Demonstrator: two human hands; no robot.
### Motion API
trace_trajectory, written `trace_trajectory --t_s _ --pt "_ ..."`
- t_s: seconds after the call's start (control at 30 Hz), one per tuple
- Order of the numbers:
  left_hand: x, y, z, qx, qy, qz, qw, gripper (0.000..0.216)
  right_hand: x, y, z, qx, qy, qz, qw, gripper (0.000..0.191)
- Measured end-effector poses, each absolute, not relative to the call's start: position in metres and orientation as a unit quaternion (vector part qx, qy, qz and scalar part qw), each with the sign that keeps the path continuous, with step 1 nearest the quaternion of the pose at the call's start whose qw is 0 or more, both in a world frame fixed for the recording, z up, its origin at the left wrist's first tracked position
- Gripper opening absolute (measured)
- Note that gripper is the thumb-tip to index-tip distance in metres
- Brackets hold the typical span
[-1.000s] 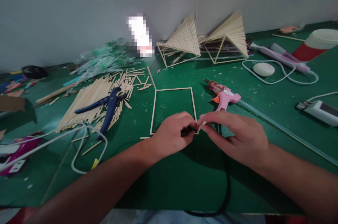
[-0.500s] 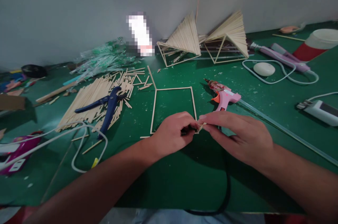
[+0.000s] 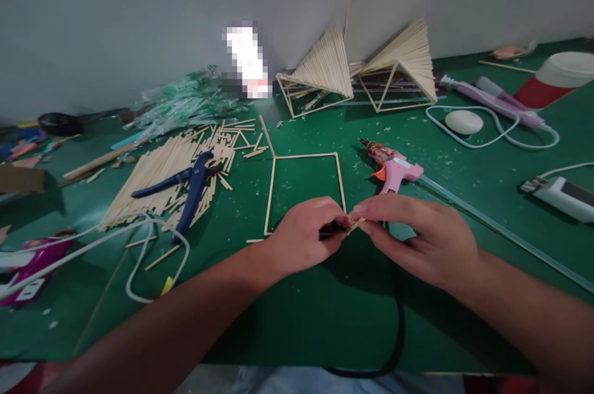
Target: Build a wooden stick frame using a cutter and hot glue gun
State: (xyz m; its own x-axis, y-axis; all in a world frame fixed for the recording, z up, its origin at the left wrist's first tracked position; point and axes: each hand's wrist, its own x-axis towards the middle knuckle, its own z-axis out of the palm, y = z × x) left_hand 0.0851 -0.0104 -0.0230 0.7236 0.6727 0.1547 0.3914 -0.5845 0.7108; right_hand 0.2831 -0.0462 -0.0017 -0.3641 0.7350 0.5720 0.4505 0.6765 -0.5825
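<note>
A rectangular frame of thin wooden sticks (image 3: 271,193) lies flat on the green table (image 3: 297,313). Both hands meet at its near right corner. My left hand (image 3: 304,236) is curled, its fingers pinched on the frame's near edge. My right hand (image 3: 417,239) pinches a short wooden stick (image 3: 355,226) at that same corner, thumb and fingers pressed together. A pink glue gun (image 3: 394,169) lies just behind my right hand, its black cord running under my wrist toward the table's front edge.
A pile of loose sticks (image 3: 162,174) with blue cutters (image 3: 188,187) on it lies to the left. Two stick-built fan shapes (image 3: 325,69) lean by the wall. A white cable (image 3: 139,245) and another glue gun (image 3: 28,261) sit far left; white devices and cords lie right.
Both hands stay at the frame's near right corner. My right hand's fingers have shifted slightly on the short stick; nothing else has moved.
</note>
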Motion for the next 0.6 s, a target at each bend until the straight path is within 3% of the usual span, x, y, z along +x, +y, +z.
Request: trace_trajectory --t_s 0.6 --pt "0.0870 -0.0139 -0.0276 0.890 0.322 0.169 0.275 0.007 0.2840 -0.0449 -0.0016 -0.375 -0.815 0.118 0.425 0.027"
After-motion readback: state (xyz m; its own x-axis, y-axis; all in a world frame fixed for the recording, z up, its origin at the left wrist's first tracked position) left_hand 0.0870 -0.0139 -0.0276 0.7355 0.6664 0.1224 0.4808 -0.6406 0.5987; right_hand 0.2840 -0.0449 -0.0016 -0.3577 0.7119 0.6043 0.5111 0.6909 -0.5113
